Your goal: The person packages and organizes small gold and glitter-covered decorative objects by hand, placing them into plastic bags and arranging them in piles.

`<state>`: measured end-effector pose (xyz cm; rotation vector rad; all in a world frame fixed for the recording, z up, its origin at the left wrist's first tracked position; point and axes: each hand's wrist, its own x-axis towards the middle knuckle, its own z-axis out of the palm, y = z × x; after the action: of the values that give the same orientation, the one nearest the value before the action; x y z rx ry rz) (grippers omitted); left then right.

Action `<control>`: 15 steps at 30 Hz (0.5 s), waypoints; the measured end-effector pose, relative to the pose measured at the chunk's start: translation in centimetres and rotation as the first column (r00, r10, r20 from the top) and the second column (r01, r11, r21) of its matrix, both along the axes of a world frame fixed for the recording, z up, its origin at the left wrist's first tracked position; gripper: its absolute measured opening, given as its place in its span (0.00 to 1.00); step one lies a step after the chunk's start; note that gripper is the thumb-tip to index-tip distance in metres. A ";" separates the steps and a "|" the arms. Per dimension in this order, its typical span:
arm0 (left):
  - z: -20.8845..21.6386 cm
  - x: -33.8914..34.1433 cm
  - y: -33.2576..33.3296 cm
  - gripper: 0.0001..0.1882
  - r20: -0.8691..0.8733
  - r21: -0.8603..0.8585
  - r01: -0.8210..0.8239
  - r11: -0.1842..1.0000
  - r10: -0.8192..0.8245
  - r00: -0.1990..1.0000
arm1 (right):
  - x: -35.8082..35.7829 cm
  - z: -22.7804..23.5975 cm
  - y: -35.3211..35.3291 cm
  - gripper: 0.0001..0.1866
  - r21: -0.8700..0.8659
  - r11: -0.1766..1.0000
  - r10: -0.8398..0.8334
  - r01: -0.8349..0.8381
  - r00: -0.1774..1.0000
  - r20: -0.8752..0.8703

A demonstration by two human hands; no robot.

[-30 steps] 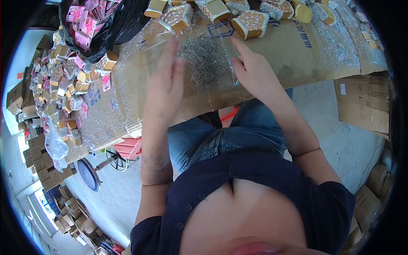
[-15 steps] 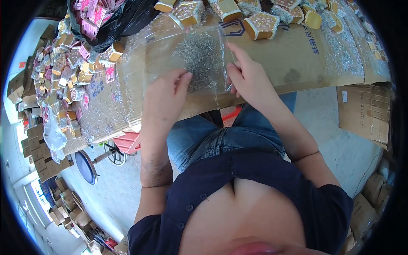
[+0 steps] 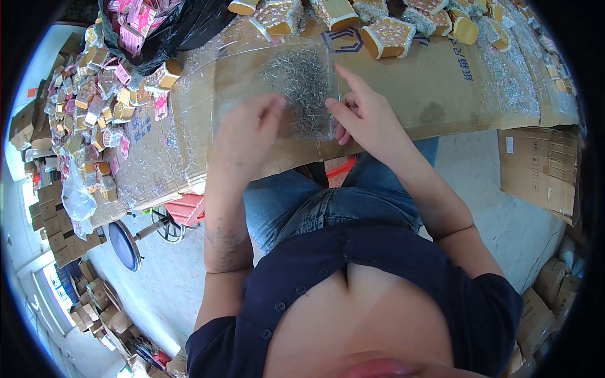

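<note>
A shallow clear plastic tray [image 3: 242, 129] lies on the cardboard-covered table in front of me. Many thin silver pins [image 3: 305, 85] are heaped toward its right side. My right hand [image 3: 365, 116] holds the tray's right edge, thumb over the rim, index finger stretched along the outside and the other fingers curled. Over the left part of the tray is my left hand [image 3: 252, 129], blurred by motion. Its thumb and index finger are pinched together close to the pins. Whether anything sits in that pinch is too small to see.
Gold-and-pink house-shaped ornaments [image 3: 387, 38] with silvery tinsel trim line the table's far side. More small ornaments [image 3: 94, 107] are piled at left. A black plastic bag [image 3: 195, 31] holds pink pieces. A cardboard box [image 3: 539, 167] stands at right; a round stool [image 3: 125, 246] is at lower left.
The pins have shifted slightly right within the tray. My left hand has moved a little and is now blurred. My right thumb has slid inward over the tray's edge.
</note>
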<state>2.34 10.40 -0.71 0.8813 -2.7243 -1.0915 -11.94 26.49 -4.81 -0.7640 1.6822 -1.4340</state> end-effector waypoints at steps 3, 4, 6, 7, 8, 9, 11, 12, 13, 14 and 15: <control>-0.3 -0.3 -3.4 0.15 -0.072 -0.185 -0.144 0.972 0.133 0.989 | 0.0 0.0 -0.1 0.32 0.000 1.000 -0.005 0.005 1.000 -0.018; -0.6 -0.5 -4.5 0.15 -0.071 -0.186 -0.147 0.971 0.136 0.988 | 0.0 0.0 -0.2 0.32 -0.001 1.000 -0.002 0.002 1.000 -0.016; -1.2 -1.0 -6.3 0.14 -0.125 -0.215 -0.105 0.971 0.079 0.989 | -0.1 0.0 -0.3 0.32 0.002 1.000 0.003 -0.003 1.000 -0.015; -1.5 -1.4 -6.8 0.14 -0.125 -0.216 -0.106 0.971 0.080 0.989 | -0.1 -0.1 -0.3 0.32 0.000 1.000 0.004 -0.004 1.000 -0.015; -1.8 -1.7 -7.2 0.14 -0.097 -0.226 -0.036 0.973 0.014 0.995 | -0.1 -0.1 -0.2 0.32 -0.004 1.000 0.002 -0.002 1.000 -0.025; -2.0 -1.9 -7.4 0.15 -0.069 -0.234 0.035 0.972 -0.053 0.996 | -0.1 -0.1 -0.2 0.31 -0.009 1.000 -0.001 0.001 0.999 -0.035; -1.9 -2.4 -7.1 0.15 -0.038 -0.142 0.072 0.987 -0.078 0.996 | 0.0 -0.1 -0.1 0.31 -0.006 1.000 -0.005 0.005 0.999 -0.036; -1.9 -2.7 -6.8 0.17 -0.011 -0.047 0.104 0.993 -0.105 0.994 | 0.0 0.0 0.0 0.31 -0.003 1.000 -0.007 0.007 0.999 -0.037; -2.3 -2.8 -6.8 0.17 -0.010 -0.045 0.102 0.994 -0.103 0.995 | 0.2 0.0 -0.1 0.31 -0.001 1.000 -0.005 0.005 0.999 -0.036; -2.7 -2.9 -6.8 0.17 -0.057 0.033 0.096 0.995 -0.094 0.994 | 0.3 0.0 -0.2 0.31 0.004 1.000 -0.007 0.007 0.999 -0.041; -3.0 -3.0 -6.8 0.17 -0.104 0.111 0.092 0.990 -0.080 0.991 | 0.4 0.0 -0.2 0.31 0.009 1.000 -0.008 0.009 0.999 -0.046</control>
<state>-0.66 3.63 -3.74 0.7079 -2.6633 -1.2840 -11.58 26.25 -4.77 -0.7913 1.7270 -1.4237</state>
